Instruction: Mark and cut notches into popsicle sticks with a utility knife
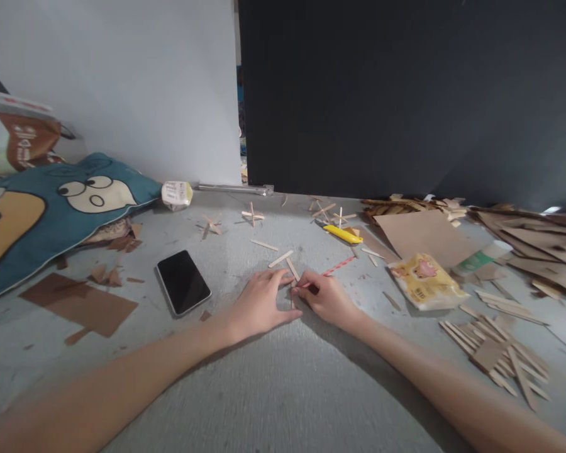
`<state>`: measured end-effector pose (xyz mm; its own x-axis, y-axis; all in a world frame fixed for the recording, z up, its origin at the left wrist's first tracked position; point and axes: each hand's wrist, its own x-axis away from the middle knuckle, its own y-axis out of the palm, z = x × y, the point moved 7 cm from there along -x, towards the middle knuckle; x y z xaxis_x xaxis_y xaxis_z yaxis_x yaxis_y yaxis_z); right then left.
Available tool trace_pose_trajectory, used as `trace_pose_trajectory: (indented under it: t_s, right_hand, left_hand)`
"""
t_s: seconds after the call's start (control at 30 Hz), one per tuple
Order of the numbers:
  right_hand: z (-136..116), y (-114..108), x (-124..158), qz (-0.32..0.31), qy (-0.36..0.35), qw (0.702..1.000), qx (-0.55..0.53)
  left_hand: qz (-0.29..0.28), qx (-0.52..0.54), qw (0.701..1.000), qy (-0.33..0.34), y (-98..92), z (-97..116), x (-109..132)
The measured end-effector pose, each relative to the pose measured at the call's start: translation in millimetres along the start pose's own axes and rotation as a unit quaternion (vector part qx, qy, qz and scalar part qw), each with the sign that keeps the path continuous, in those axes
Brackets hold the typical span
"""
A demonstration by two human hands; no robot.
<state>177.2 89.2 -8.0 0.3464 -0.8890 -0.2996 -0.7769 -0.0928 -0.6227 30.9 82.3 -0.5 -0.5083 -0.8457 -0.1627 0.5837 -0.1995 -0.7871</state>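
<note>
Centre frame | left hand (259, 303) flat, fingers together, pinning pale wooden craft stick (293, 270) | right hand (327, 299) clamped on red-and-white striped pencil (339, 265), tip at stick | judged mid-marking; crossed-stick pieces (253, 215) upper centre done, loose stick heap (495, 355) lower right untouched

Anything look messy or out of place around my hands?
Yes: wooden sticks lie scattered loose, and cardboard scraps lie strewn left of the phone. The right hand grips a red striped stick; the left hand lies flat.
</note>
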Motion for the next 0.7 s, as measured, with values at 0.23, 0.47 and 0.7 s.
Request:
trace_pose_trajectory:
  t_s: [0.23, 0.47, 0.7]
  right_hand:
    - [5.6, -1.2, -2.2, 0.011, 0.012, 1.000, 0.005]
    - [9.6, -3.4, -4.9, -0.011, 0.017, 1.000, -0.020]
    - [11.2, -2.7, -3.8, -0.011, 0.021, 1.000, -0.015]
  left_hand:
    - [-0.001, 0.009, 1.000, -0.005, -2.8, -1.8, -3.3]
    - [0.012, 0.012, 1.000, 0.003, -2.2, -2.8, -2.8]
    - [0.008, 0.011, 1.000, -0.005, -0.8, -5.5, -2.9]
